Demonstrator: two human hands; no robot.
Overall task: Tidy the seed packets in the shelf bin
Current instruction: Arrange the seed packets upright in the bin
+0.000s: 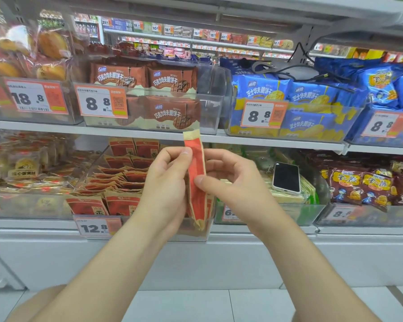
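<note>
1. So, one red-and-tan seed packet is lifted out of the stack, long axis near vertical, seen almost edge-on.
2. Its cream sealed end points up. The bottom end is down at the front right corner of the clear bin.
3. Left hand pinches the packet's upper half from the left, thumb tip on the red face, fingers curled.
4. Right hand grips from the right, thumb pressing mid-packet, fingers curled at the far edge.
5. Both forearms rise from the bottom edge and converge.
6. Other packets lie overlapped across the bin's left and middle, some upright along the front wall.
7. A phone lies on the next bin's packs.
</note>
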